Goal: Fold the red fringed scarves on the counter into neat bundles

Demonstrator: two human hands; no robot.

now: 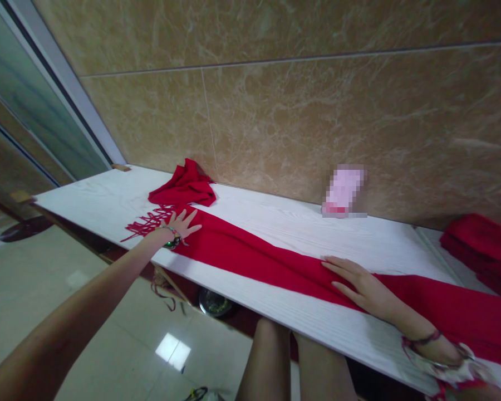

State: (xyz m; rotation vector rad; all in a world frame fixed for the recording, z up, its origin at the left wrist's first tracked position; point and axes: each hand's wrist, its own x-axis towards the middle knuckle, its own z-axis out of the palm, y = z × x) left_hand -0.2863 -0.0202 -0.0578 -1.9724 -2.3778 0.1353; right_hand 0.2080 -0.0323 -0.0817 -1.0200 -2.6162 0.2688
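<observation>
A long red scarf with a fringed left end lies stretched along the white table. My left hand rests flat on it near the fringe, fingers spread. Farther right, my right hand lies on the cloth with its fingers stretched out. Neither hand grips the fabric. Past my right wrist the scarf runs on toward the right edge of the view. Behind the fringe sits a crumpled red cloth.
The narrow white table stands against a brown marbled wall. A blurred-out pink item leans on the wall. More folded red cloth is at the right. Below the table is a round metal dish. A glass panel rises at the left.
</observation>
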